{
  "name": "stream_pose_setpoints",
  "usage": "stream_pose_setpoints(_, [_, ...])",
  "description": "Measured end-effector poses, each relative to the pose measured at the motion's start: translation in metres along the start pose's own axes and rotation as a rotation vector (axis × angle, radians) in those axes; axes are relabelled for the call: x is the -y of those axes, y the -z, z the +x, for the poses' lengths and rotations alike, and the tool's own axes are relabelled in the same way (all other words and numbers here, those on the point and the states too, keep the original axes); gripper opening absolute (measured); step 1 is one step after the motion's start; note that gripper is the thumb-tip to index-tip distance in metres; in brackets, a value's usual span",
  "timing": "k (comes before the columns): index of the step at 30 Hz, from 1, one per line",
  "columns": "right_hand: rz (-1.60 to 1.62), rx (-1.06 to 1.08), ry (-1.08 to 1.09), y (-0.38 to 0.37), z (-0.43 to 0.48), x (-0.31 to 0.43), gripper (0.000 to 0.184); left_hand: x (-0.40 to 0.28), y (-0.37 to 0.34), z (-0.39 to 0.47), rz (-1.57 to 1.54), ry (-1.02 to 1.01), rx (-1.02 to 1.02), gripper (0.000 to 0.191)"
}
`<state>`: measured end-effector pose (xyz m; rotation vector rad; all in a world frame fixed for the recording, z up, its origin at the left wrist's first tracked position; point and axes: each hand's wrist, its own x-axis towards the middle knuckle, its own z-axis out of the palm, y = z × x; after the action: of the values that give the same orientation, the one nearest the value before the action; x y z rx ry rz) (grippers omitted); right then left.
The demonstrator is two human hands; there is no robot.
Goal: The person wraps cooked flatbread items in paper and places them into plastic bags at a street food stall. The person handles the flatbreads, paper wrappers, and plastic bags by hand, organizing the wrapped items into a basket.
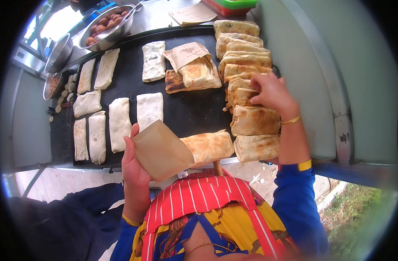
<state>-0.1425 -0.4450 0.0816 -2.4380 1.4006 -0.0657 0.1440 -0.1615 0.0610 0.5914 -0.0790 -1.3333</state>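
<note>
My left hand (135,163) grips a brown paper bag (164,151) above the front edge of the griddle. My right hand (274,93) is at the row of browned filled flatbreads (244,70) along the griddle's right side. Its thumb and fingers are at the right end of one flatbread (246,97); whether they grip it is not clear. Closer to me in that row lie two broader flatbreads (256,120). Another browned flatbread (208,146) lies at the front edge, partly behind the paper bag.
Pale flatbreads (119,124) lie on the left and middle of the black griddle (195,111). A paper-wrapped flatbread (199,73) rests on browned ones. Behind stand a steel bowl (115,37) of eggs and printed paper bags (192,14). A person's dark sleeve (71,215) is at lower left.
</note>
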Motion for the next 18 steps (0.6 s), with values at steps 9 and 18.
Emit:
stream_pose_setpoints(9, [0.175,-0.112,0.045,0.013,-0.083,0.004,0.022,-0.003,0.0,-0.002,0.049,0.008,-0.037,0.047])
stream_pose_setpoints(18, [0.017,-0.162,0.132,-0.019,0.017,-0.02,0.025,0.003,0.007,-0.006,0.004,0.012,-0.01,0.047])
